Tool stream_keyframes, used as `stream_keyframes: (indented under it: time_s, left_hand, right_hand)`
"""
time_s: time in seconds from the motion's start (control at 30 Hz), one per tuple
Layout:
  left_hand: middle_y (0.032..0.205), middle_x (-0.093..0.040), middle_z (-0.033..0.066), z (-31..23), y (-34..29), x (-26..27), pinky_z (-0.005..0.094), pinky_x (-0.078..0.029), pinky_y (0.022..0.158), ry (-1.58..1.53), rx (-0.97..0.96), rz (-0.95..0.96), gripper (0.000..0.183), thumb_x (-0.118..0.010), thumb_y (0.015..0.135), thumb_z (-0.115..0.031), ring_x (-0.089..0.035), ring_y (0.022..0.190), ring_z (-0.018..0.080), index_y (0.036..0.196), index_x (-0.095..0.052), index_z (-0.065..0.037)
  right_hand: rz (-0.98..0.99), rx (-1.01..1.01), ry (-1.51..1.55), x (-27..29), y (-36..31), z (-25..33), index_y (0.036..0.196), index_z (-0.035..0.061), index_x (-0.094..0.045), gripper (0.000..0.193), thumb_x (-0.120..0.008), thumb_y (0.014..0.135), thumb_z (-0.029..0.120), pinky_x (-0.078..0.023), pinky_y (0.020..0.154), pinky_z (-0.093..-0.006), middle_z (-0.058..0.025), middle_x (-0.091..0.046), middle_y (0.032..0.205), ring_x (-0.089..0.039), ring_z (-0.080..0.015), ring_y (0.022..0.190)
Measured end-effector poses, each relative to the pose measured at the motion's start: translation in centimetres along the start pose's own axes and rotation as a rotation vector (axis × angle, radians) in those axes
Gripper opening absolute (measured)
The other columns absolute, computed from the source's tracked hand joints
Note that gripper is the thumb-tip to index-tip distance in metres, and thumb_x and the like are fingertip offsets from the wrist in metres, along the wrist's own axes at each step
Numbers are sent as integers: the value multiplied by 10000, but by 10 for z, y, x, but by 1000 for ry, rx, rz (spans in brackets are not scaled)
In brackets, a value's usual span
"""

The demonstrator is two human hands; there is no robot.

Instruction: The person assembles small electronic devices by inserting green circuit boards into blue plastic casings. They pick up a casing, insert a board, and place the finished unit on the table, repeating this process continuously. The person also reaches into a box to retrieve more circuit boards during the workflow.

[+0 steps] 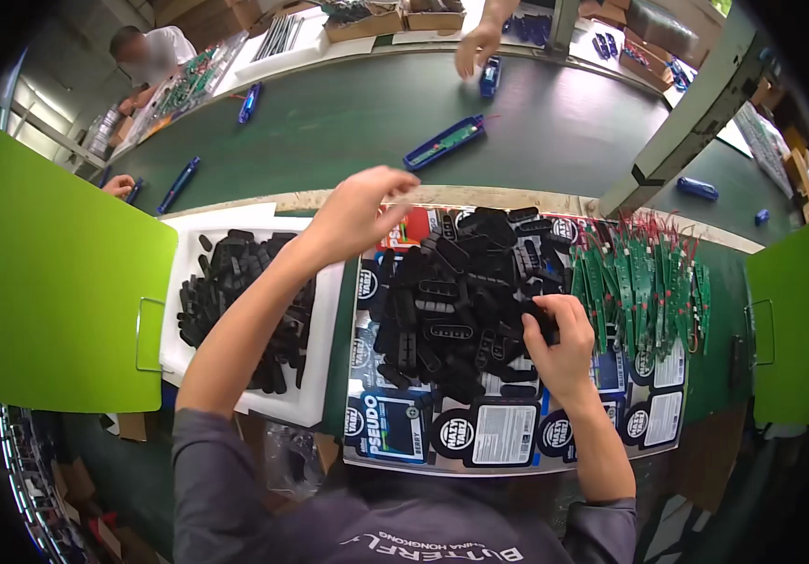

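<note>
My left hand (364, 211) reaches over the far edge of the work surface, fingers stretched and thumb apart, with nothing visible in it. Beyond it, on the green belt, lies a long blue casing (444, 143) with a green circuit board inside and a red wire at one end. My right hand (562, 340) is at the right side of a heap of small black plastic parts (451, 301). Its thumb and fingers are closed around a black plastic part (542, 321), which they partly hide.
Green circuit boards (644, 287) with red wires lie right of the heap. At left, a white foam tray (329, 329) holds more black parts. Lime-green panels (56, 282) flank both sides. A white post (696, 122) rises at right. Another person's hand (478, 52) touches a blue casing (490, 77).
</note>
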State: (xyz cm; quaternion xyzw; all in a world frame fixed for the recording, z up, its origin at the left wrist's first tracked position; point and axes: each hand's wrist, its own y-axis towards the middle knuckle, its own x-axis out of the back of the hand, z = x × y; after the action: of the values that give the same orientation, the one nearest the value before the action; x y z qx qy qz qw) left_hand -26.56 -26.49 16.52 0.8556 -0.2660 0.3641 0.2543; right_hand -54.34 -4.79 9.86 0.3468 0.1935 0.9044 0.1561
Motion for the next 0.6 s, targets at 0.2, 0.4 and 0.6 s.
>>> stream_keyframes:
  time_s: [0.2,0.4,0.6]
  left_hand:
    - [1528,-477,260,-67,-101,6,497,-409,1178,178,-126,330,773,-865,818,-282,-477,1407,442,1487,-529,-90]
    - [1705,-169,253,-99,-154,-26,720,-273,1185,337,-162,365,1154,-933,666,-437,-149,1574,489,1630,-344,-200]
    - [1710,-169,240,-91,-143,-49,712,-281,1182,303,-174,316,1178,-930,647,-472,-144,1573,490,1631,-344,-197]
  right_hand:
    - [-13,179,-117,2,-2,6,1050,24,-674,310,-805,768,29,-500,884,-433,-136,-681,1088,-651,-334,1008]
    - [97,470,-128,-8,-10,36,973,36,-657,327,-802,680,51,-478,972,-506,-164,-667,1190,-643,-384,1163]
    - [249,595,-114,-13,-15,46,923,30,-662,277,-806,698,103,-503,1027,-547,-196,-654,1273,-631,-401,1226]
